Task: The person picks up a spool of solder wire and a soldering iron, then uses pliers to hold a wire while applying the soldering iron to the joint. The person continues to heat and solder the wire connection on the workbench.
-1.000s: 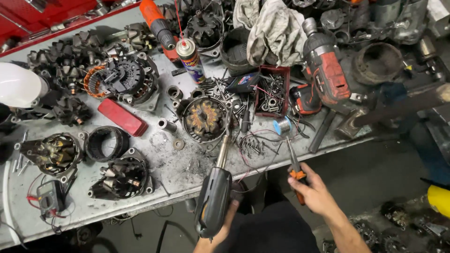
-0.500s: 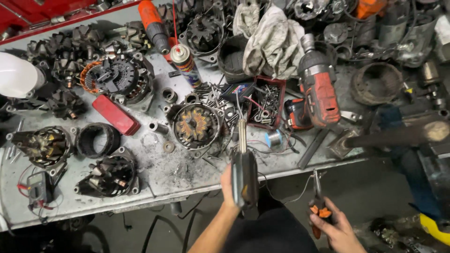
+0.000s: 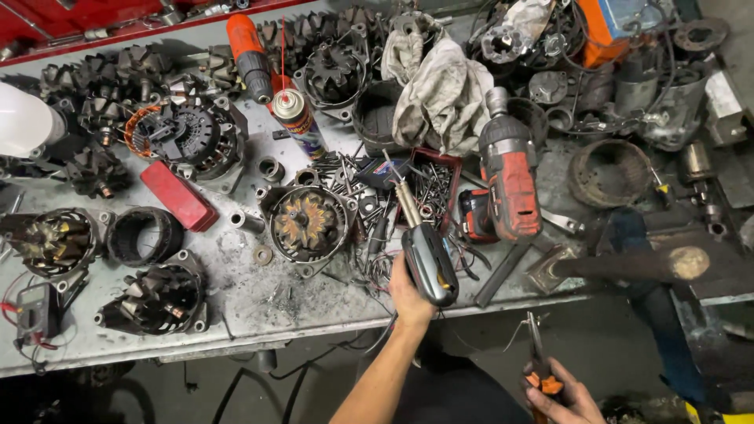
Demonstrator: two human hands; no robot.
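My left hand [image 3: 407,297] grips a black and silver handheld power tool [image 3: 429,263] at the bench's front edge. Its metal tip points up toward a red tray of screws [image 3: 449,162]. To the left of the tool lies an open alternator housing with copper windings [image 3: 308,222]. My right hand [image 3: 567,399] is below the bench at the lower right, shut on orange-handled pliers [image 3: 540,369] whose jaws point up.
The metal bench [image 3: 259,294] is crowded with alternator parts. On it are a red cordless drill [image 3: 510,177], a spray can [image 3: 298,122], a grey rag [image 3: 444,94], a red flat box [image 3: 179,195], a wooden-handled hammer [image 3: 628,267] and a meter with leads [image 3: 35,310].
My left hand has carried the power tool up and to the right, over the bench edge. My right hand has dropped from the bench edge to below it, still holding the pliers.
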